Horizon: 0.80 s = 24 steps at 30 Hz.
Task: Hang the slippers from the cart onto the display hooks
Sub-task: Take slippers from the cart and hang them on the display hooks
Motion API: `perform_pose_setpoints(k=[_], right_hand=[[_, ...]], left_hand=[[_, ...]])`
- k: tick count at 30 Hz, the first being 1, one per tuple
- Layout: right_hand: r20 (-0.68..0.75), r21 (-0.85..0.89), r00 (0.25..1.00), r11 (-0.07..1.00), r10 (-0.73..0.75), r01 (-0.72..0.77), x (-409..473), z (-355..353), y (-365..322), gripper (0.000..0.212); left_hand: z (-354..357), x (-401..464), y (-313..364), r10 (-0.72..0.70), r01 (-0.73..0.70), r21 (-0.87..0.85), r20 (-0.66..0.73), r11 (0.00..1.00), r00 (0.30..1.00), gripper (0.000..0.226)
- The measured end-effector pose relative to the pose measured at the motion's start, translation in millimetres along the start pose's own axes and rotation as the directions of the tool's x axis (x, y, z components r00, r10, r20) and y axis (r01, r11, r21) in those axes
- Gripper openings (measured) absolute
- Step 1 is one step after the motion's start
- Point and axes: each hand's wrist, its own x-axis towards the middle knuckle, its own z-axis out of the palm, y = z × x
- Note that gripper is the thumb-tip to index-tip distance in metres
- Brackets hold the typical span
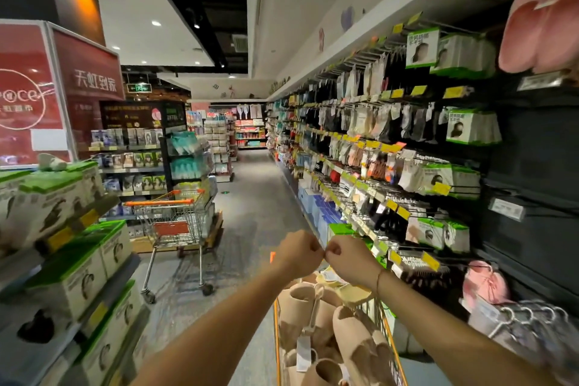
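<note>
Beige slippers (326,323): piled in your cart (277,338), low and centre, below your wrists.
Room: open aisle floor (250,213) ahead; display wall (532,166) close on your right.
Left hand (297,252): raised, fingers curled; what it holds, I cannot tell.
Right hand (349,257): likewise, knuckles touching the left.

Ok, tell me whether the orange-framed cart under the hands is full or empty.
Full: beige foam slippers and pale yellow ones pile above the orange-framed cart rim. Its bottom is hidden.
</note>
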Motion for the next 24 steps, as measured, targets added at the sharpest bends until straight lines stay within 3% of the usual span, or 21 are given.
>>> perform_pose_setpoints(k=[11, 17, 24], right_hand=[[0.082, 0.012, 0.985, 0.988, 0.15, -0.152, 24.4, 71.2, 58.3, 0.016], [0.166, -0.044, 0.967, 0.981, 0.191, -0.186, 48.6, 104.3, 112.2, 0.031], [0.265, -0.059, 0.936, 0.973, 0.232, -0.224, 76.4, 134.1, 167.4, 0.033]], left_hand=[[95.6, 25.9, -57.3, -0.049, 0.059, -0.062, 0.146, 0.996, 0.988, 0.023], [151.9, 41.3, -70.0, -0.072, 0.096, -0.094, 0.227, 0.991, 0.971, 0.023], [209.6, 69.2, -86.1, -0.083, 0.113, -0.115, 0.242, 0.987, 0.967, 0.041]])
